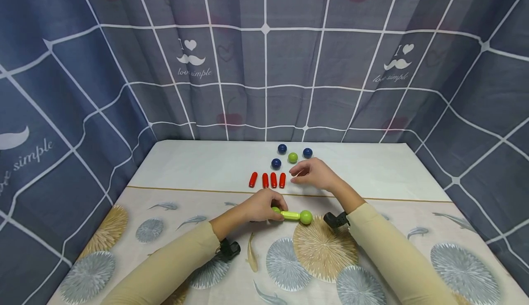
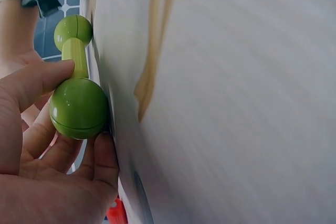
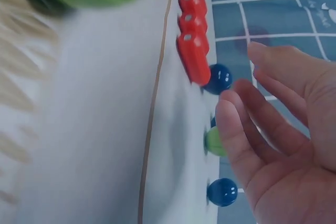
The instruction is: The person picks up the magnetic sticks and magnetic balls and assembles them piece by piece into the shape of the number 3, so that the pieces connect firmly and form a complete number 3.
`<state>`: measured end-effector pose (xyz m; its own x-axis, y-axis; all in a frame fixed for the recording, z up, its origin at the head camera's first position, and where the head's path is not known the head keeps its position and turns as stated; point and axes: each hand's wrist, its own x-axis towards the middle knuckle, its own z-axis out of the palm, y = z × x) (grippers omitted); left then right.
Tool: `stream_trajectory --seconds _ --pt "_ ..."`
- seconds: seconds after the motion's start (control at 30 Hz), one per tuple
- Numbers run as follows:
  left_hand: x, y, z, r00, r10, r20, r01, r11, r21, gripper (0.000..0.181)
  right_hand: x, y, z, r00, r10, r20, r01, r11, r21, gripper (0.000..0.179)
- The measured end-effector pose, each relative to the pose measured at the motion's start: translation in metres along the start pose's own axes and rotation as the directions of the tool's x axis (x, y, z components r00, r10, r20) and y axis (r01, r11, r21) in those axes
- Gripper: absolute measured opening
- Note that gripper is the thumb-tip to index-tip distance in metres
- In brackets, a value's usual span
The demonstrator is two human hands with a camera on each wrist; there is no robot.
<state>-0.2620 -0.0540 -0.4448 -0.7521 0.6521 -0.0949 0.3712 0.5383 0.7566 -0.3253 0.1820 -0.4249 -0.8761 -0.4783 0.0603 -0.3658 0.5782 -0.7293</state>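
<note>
Two beige fabric sleeves (image 1: 165, 263) lie nearest the camera. The left hand (image 1: 261, 206) is clamped on a glossy dumbbell-shaped piece (image 1: 291, 215), positioned over the patterned surface (image 1: 235, 291): two seamed green balls joined by a faceted yellow-green rod. The right hand (image 1: 317, 174), fingers apart, holds nothing. Behind, the blue-grey checked fabric curtain (image 1: 244, 57) reads "love simple" at left and right.

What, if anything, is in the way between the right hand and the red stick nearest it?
Nothing visible: only bare white tabletop shows between the right hand and the nearest red stick. The other red sticks lie beyond it; the blue balls and loose green ball sit farther back.
</note>
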Motion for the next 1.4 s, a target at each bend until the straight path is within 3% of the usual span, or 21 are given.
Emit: stream_trajectory --seconds 0.2,0.6,0.97,1.4 --pt "-0.001 -0.001 -0.001 1.000 0.001 0.006 -0.001 1.000 -0.001 0.013 0.018 0.009 -0.001 0.997 -0.033 0.073 0.036 0.998 -0.042 0.025" --pt "0.000 0.001 -0.002 1.000 -0.023 0.009 0.023 1.000 0.002 0.014 0.044 0.023 0.009 0.988 -0.074 0.138 0.068 0.997 0.044 0.028" --pt "0.001 0.000 -0.001 0.999 -0.032 0.007 0.032 0.999 0.014 0.013 0.053 0.026 0.013 0.973 -0.095 0.211 0.089 0.995 0.040 0.031" --pt "0.001 0.000 0.001 0.999 -0.037 0.014 0.037 0.999 0.001 0.013 0.052 0.023 0.009 0.965 -0.057 0.256 0.053 0.998 0.023 0.029"
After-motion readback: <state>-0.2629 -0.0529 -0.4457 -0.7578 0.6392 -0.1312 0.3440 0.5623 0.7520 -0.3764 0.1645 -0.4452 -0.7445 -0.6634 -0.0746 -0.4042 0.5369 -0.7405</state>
